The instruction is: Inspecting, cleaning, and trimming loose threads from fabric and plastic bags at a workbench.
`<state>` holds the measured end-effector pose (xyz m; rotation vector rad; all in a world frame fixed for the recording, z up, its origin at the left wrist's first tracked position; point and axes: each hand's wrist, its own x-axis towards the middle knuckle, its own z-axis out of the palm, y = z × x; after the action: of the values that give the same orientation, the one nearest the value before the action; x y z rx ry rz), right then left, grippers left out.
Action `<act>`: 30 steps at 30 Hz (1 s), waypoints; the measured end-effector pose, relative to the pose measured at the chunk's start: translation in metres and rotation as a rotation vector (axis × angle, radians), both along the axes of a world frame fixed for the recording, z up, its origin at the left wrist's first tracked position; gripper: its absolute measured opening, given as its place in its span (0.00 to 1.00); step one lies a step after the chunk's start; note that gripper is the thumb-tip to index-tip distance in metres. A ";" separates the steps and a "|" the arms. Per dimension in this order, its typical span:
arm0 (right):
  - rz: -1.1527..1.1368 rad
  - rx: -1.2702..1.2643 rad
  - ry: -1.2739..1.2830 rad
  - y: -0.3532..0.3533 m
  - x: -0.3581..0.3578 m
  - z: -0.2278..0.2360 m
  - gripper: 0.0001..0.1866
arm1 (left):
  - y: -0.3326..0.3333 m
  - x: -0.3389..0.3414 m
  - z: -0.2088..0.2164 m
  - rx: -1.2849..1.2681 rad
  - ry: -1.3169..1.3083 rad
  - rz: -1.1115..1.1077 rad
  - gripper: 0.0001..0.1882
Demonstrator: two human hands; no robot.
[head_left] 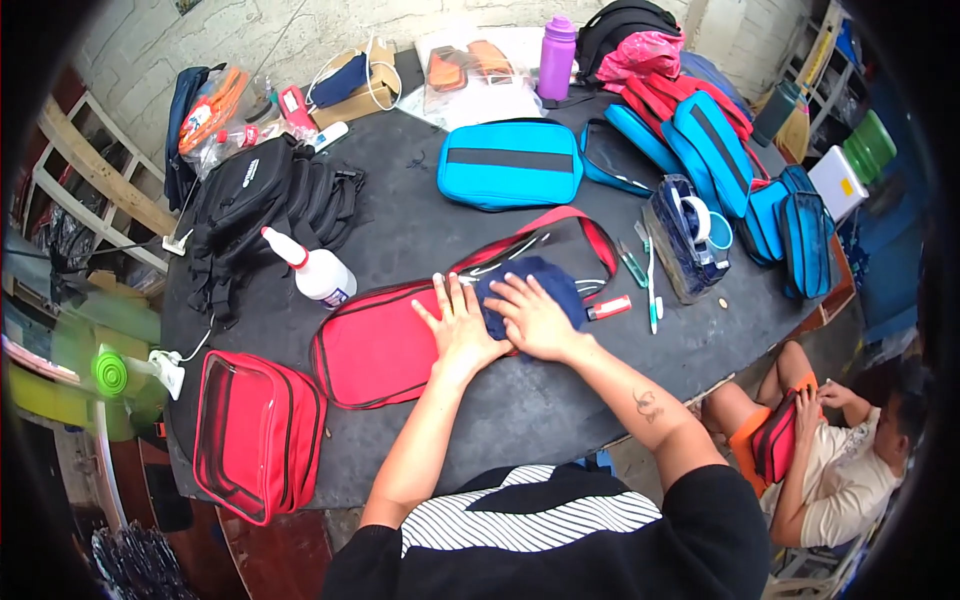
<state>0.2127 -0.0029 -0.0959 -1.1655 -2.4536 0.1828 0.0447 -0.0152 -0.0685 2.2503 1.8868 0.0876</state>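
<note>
A red zippered bag point(375, 345) lies unfolded on the black table, its see-through panel point(572, 245) with red edging spread to the right. My left hand point(460, 325) is flat on the red fabric, fingers spread. On a folded dark blue cloth point(562, 285) at the bag's middle rests my right hand point(535, 315), fingers spread and pressing down. My right hand covers part of the cloth. A small red and white item point(609, 307) is just right of the cloth, with thread snips point(632, 264) and a toothbrush point(652, 285) beyond it.
A white spray bottle point(325, 277), black backpack point(260, 195) and red bag point(258, 435) stand left. Blue bags point(510, 165) and a purple bottle point(557, 60) are behind; a clear-sided case point(685, 240) is right. A green fan point(110, 372) is left; a seated person point(845, 470) holds a bag.
</note>
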 end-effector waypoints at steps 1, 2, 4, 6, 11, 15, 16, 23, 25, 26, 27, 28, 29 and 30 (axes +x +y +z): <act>-0.033 -0.048 -0.023 0.010 0.008 0.001 0.25 | -0.003 0.001 0.007 -0.040 -0.004 -0.006 0.64; -0.197 0.012 -0.092 0.026 0.017 0.004 0.25 | -0.002 0.004 0.011 -0.045 -0.005 -0.009 0.64; -0.544 0.092 -0.146 0.058 0.040 -0.011 0.26 | -0.002 0.009 0.019 -0.018 -0.082 0.025 0.65; -0.773 0.135 -0.157 0.076 0.033 -0.030 0.27 | 0.001 0.013 0.017 -0.077 -0.106 0.042 0.68; -0.165 -0.226 -0.099 0.010 -0.017 -0.004 0.29 | 0.003 0.008 0.003 -0.148 -0.129 0.043 0.72; -0.283 -0.225 -0.137 0.029 0.015 0.012 0.30 | -0.001 0.007 0.005 -0.141 -0.187 0.033 0.73; -0.447 -0.125 -0.097 0.041 0.019 -0.001 0.30 | -0.001 0.009 0.008 -0.133 -0.212 0.015 0.74; -0.246 -0.255 -0.146 0.011 -0.028 -0.019 0.35 | 0.000 0.006 0.002 -0.146 -0.146 0.076 0.73; -0.248 -0.129 -0.102 0.035 0.004 -0.012 0.31 | -0.003 0.005 0.004 -0.128 -0.181 0.063 0.72; -0.373 0.013 -0.114 0.048 0.021 -0.012 0.28 | -0.003 0.005 0.004 -0.097 -0.203 0.057 0.71; -0.482 0.060 -0.076 0.063 0.041 -0.019 0.26 | -0.003 0.008 0.005 -0.065 -0.226 0.052 0.69; -0.496 0.094 0.048 0.071 0.050 -0.016 0.23 | -0.005 0.009 0.007 -0.039 -0.242 0.060 0.68; -0.503 0.155 0.026 0.073 0.049 -0.013 0.20 | -0.008 0.007 0.006 0.043 -0.300 0.058 0.60; -0.510 0.125 0.053 0.071 0.049 -0.012 0.19 | -0.009 0.002 0.002 0.132 -0.366 0.043 0.55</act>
<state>0.2619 0.0685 -0.1083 -1.6523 -2.0085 -0.0884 0.0465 -0.0246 -0.0664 2.0933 1.7738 0.6033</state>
